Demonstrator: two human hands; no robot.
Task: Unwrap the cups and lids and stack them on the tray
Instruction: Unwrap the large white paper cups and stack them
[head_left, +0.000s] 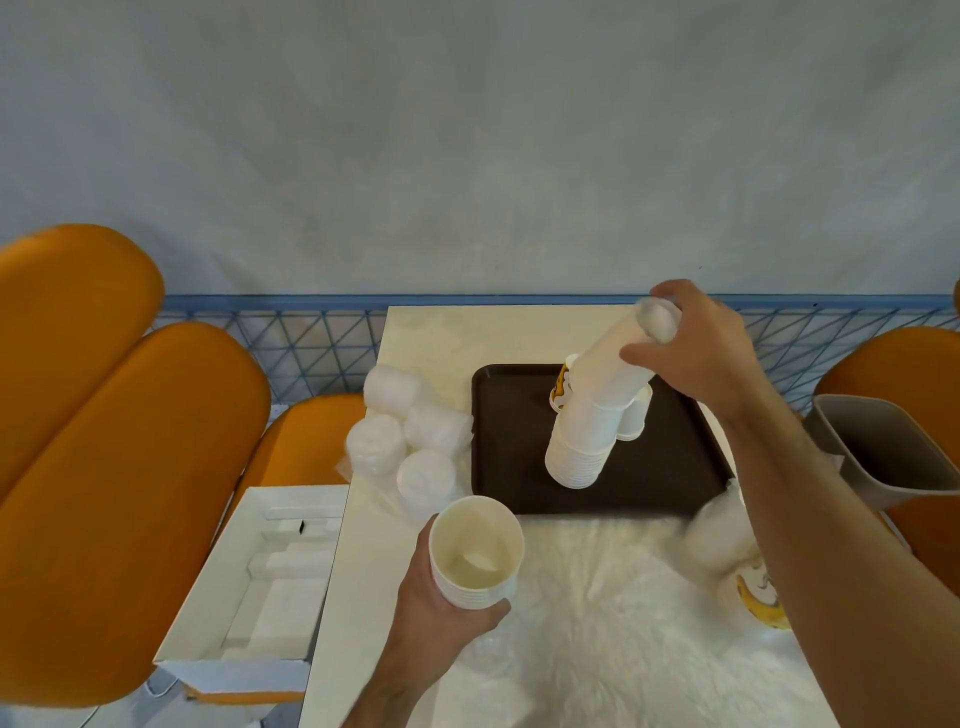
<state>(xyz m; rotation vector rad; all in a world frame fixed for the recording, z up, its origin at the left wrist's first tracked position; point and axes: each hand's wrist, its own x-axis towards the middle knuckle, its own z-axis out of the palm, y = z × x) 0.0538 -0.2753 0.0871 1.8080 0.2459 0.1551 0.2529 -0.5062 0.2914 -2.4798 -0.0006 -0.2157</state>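
Observation:
A dark brown tray (509, 447) lies on the cream table. My right hand (696, 348) grips the top of a tall, tilted stack of upside-down white paper cups (592, 421) whose rims stand on the tray. Behind that stack, more cups (635, 415) stand on the tray, one with a yellow print. My left hand (441, 613) holds a short stack of upright white cups (475, 551) near the table's front, off the tray. Several wrapped bundles of white lids (410, 436) lie left of the tray. Another wrapped bundle (727, 535) lies at the right, under my right forearm.
A white furry mat (613, 613) covers the near part of the table. A grey bin (893, 452) stands at the right. An open white box with foam inserts (270, 571) sits on an orange chair (104, 467) at the left. A blue mesh rail runs behind the table.

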